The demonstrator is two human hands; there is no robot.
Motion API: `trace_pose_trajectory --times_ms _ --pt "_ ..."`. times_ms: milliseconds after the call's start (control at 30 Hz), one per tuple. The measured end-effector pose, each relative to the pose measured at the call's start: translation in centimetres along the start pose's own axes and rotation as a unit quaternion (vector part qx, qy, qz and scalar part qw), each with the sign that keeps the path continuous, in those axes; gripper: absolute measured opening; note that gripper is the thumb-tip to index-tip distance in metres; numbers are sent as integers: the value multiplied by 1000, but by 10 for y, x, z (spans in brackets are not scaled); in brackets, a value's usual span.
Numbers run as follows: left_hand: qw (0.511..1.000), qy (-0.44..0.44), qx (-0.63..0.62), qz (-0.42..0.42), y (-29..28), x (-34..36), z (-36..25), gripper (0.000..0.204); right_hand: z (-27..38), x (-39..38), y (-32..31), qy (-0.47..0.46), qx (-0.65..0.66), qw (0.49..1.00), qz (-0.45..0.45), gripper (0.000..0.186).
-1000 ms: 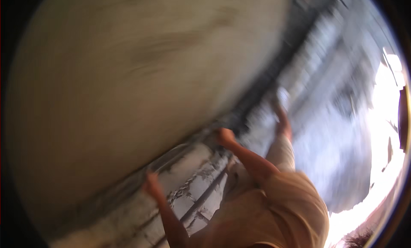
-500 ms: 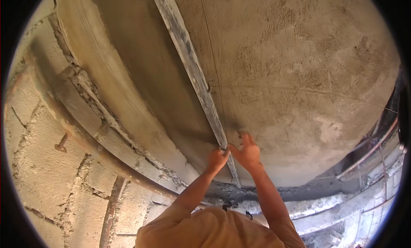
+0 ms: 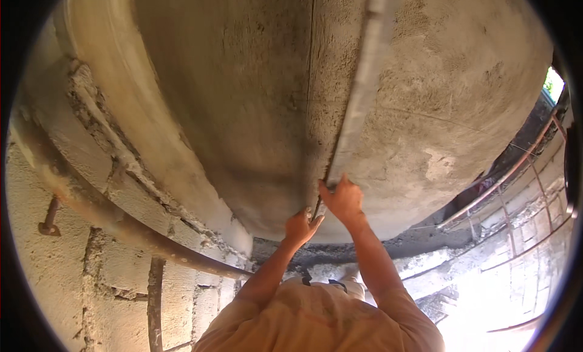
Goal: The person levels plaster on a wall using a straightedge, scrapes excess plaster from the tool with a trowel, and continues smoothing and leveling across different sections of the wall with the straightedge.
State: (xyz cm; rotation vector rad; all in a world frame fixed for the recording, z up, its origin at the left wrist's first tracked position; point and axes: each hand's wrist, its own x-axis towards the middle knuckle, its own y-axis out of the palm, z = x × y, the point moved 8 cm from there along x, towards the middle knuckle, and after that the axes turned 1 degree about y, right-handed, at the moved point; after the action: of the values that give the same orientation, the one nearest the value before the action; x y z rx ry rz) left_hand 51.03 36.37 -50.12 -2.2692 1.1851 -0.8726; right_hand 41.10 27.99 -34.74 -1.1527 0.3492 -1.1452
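Note:
A long, narrow grey straightedge bar (image 3: 353,109) lies against the plastered surface (image 3: 443,78) and runs from the top of the view down to my hands. My right hand (image 3: 341,199) is closed on it, thumb along its left side. Lower and to the left, my left hand (image 3: 301,228) grips the bar's lower end. A thin scored line (image 3: 310,60) runs along the plaster left of the bar.
At left, a block wall (image 3: 115,267) carries a curved rusty pipe (image 3: 121,221) and a short bolt (image 3: 50,224). A smooth curved plaster band (image 3: 152,115) lies beside it. At right are thin rusty bars (image 3: 504,182) and a bright opening (image 3: 552,85).
The view has turned and steadied since the blurred earliest frame. In the last half second the bar has shifted right, and my right hand, previously spread beside it, has closed on it.

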Motion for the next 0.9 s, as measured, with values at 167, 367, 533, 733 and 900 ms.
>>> trace_pose_trajectory --times_ms 167,367,533,733,900 --pt "971 -166 -45 168 73 -51 96 55 -57 -1 -23 42 -37 998 -20 45" --pt "939 -162 -48 298 143 -71 130 53 -172 7 -42 60 76 995 12 45" --pt "830 -383 -194 355 282 -124 147 59 -292 10 -53 200 169 964 45 32" --pt "446 -650 -616 8 435 -143 127 80 -353 22 -89 178 261 949 11 28" --pt "392 -647 -638 -144 496 -120 139 55 -383 35 -111 258 258 931 -18 37"
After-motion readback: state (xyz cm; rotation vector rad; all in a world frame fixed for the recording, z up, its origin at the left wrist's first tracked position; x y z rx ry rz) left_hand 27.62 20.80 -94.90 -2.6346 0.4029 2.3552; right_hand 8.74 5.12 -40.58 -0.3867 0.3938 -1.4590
